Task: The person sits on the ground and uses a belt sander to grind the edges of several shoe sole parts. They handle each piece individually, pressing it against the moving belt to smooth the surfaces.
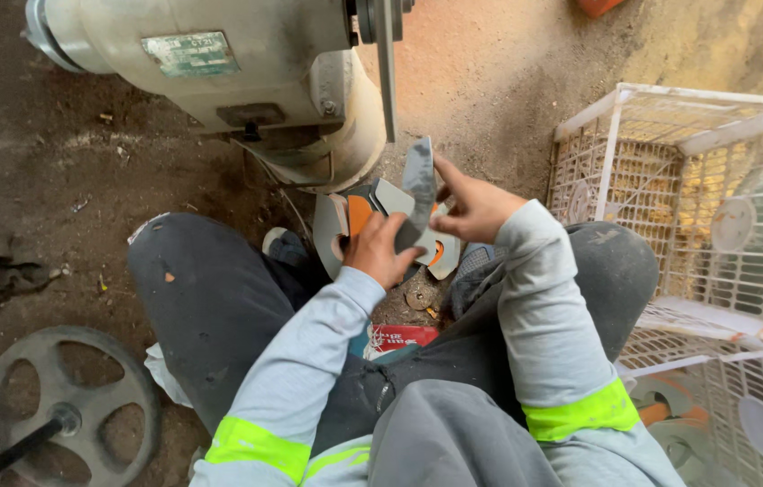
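Observation:
Both my hands hold one curved grey metal piece [419, 185] upright just below the thin grinding disc [387, 68] of a cream bench grinder [219, 63]. My left hand [379, 250] grips its lower end. My right hand [470, 206] pinches it higher up from the right. On the ground under my hands lie more grey metal parts with orange patches [359, 215].
I sit on a dirt floor with my knees apart. Two white plastic crates stand at right: an upper one [688, 180], and a lower one [733, 406] holding metal parts. A grey spoked wheel [70, 401] lies at bottom left, a red packet [399, 338] between my legs.

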